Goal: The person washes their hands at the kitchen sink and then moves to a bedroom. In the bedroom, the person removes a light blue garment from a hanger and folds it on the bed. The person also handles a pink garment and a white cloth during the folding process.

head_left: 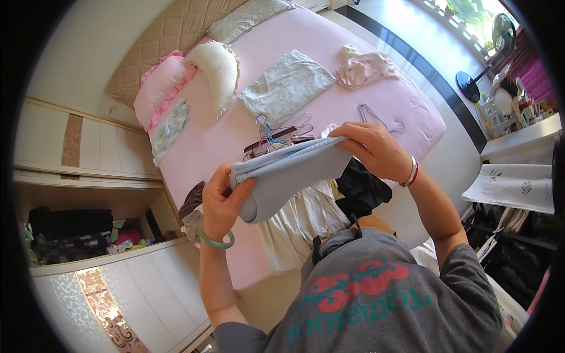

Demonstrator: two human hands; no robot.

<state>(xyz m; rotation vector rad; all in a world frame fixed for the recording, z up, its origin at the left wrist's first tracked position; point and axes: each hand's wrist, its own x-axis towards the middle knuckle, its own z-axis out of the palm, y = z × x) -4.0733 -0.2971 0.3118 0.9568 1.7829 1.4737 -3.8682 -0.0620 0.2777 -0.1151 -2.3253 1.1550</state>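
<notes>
Stretched between my two hands is a folded light blue garment [288, 173] of ribbed-looking cloth; its exact kind I cannot make out. My left hand [222, 197], a green bangle at the wrist, pinches its left end with the thumb on top. At its upper right end my right hand [374, 150] grips the cloth between thumb and fingers. The garment hangs in the air above the bed. Beneath it lie a cream garment [303, 220] and a black garment [362, 188], both partly hidden. Just beyond it several clothes hangers [273, 136] lie in a heap.
The pink-sheeted bed [294, 35] bears a folded patterned cloth [288, 85], a pink garment [368, 70], a curved cream pillow [216, 76] and a blue hanger [379, 117]. An open cabinet [88, 194] with clothes stands left. At right are a clothes rack [509, 241] and a fan [503, 35].
</notes>
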